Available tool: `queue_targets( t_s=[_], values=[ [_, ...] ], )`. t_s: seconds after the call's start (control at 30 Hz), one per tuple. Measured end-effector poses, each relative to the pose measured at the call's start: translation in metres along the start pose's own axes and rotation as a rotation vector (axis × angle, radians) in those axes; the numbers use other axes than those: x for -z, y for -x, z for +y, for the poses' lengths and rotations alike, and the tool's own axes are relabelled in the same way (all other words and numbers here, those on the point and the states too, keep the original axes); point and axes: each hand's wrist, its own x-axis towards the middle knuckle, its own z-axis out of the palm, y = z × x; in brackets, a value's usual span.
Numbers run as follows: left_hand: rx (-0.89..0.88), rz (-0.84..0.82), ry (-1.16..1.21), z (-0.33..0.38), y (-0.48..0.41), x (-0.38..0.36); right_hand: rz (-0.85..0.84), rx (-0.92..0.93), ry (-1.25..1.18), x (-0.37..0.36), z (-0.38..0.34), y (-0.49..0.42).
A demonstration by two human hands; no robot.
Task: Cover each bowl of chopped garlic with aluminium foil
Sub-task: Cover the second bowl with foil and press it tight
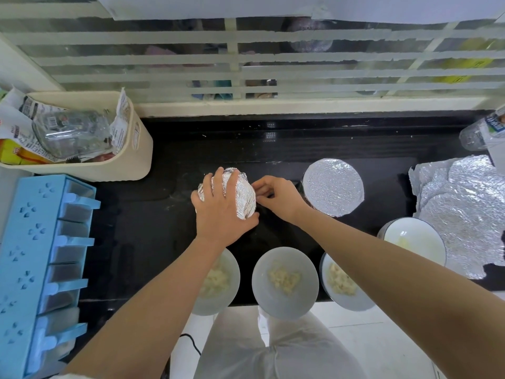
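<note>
- I saw the left hand (221, 214) cupped over the foil-wrapped bowl (246, 198), fingers spread across the top, thumb round the near side, grasping it.
- The right hand (276, 199) pinched the foil at that bowl's right edge, fingertips touching the wrap.
- The bowl sat mid-counter on the black counter (136, 242); its contents were hidden by foil.
- The second covered bowl (333, 187) stood just to its right, foil flat and tight over the rim, contents hidden too.
- Three open bowls lined the near edge: the left open bowl (233, 272) partly under the left forearm, the middle open bowl (262, 283), and the right open bowl (352, 302) partly under the right forearm. Each held a small heap of chopped garlic (284, 280).
- The fourth open bowl (420, 236) stood further right, touching the loose foil; I saw only a small pale bit at its left side.
- The loose foil sheets (461, 214) lay crinkled at the right end of the counter.
- The cream bin (82, 170), back left, held a clear plastic container (71, 132) and printed wrappers.
- The blue compartment rack (41, 255) was at far left; I couldn't tell its contents.
- A plastic bottle (483, 132) lay at the top right edge.
</note>
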Motion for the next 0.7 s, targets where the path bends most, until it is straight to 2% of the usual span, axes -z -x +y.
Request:
queue_targets(
  t_s=[0.7],
  values=[
    [-0.001,0.019,-0.021,-0.0010,-0.0002,-0.0011,-0.013,-0.019,0.065,0.0014,0.0058,-0.0084]
  ],
)
